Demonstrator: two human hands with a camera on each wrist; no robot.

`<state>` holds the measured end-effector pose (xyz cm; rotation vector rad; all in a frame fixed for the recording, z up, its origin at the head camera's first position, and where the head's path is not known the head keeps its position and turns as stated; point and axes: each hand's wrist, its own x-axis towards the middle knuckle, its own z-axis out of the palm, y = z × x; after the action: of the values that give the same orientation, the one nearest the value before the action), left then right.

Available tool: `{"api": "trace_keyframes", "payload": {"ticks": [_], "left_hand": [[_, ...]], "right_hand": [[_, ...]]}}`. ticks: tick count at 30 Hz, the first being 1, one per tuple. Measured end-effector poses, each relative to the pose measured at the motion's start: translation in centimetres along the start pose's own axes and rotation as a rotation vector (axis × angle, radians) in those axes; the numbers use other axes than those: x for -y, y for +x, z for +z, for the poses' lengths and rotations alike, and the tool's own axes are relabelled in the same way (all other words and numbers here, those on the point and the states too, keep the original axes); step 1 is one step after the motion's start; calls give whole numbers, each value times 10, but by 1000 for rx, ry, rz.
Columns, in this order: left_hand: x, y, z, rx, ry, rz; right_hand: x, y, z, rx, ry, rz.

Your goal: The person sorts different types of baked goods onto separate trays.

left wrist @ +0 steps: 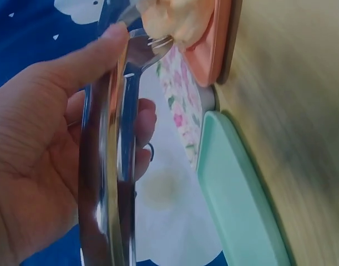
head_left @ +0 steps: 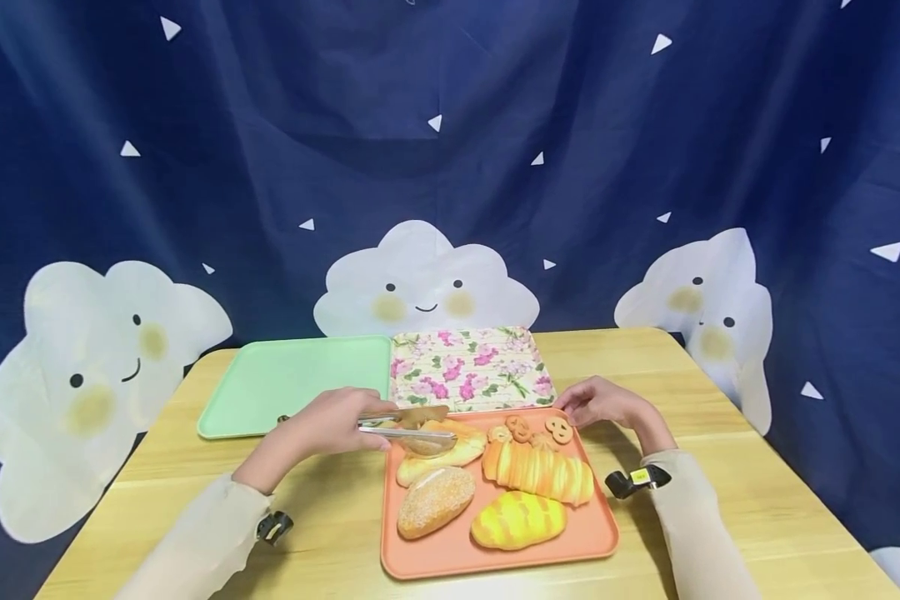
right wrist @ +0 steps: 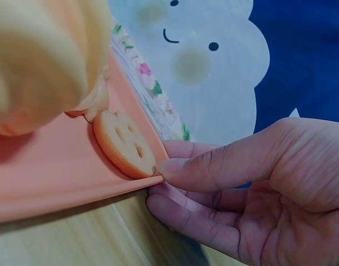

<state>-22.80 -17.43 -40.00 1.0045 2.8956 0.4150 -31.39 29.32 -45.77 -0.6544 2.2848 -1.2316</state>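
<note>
Metal tongs (head_left: 408,430) are in my left hand (head_left: 336,421), gripped between thumb and fingers. Their tips reach over a long pale-golden bread (head_left: 453,454) at the back left of the orange tray (head_left: 450,562); in the left wrist view the tong head (left wrist: 150,47) meets the bread, but whether it clamps it I cannot tell. With thumb and fingers, my right hand (right wrist: 230,183) pinches the tray's back right corner, beside a pretzel-shaped cookie (right wrist: 125,144). Also on the tray lie a sugar-dusted bread (head_left: 437,502), a yellow striped bread (head_left: 519,521) and a ridged bread (head_left: 537,472).
More small cookies (head_left: 518,428) lie along the tray's back edge. Behind it is a flowered tray (head_left: 472,367); a mint-green tray (head_left: 300,379) stands at the back left. All sit on a wooden table (head_left: 330,533) before a dark blue curtain (head_left: 345,167).
</note>
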Motion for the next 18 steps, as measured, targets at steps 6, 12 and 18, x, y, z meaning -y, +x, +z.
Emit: {"api": "trace_keyframes", "payload": {"ticks": [6,12,18], "left_hand": [[-5,4,3,-93,83,40],[-4,7,9,-156,127,64],[-2,6,14,-202,122,80]], "right_hand": [[3,-1,-2,-11,0,4],[3,-3,0,-18,17,4],[3,-2,2,-12,-9,-4]]}}
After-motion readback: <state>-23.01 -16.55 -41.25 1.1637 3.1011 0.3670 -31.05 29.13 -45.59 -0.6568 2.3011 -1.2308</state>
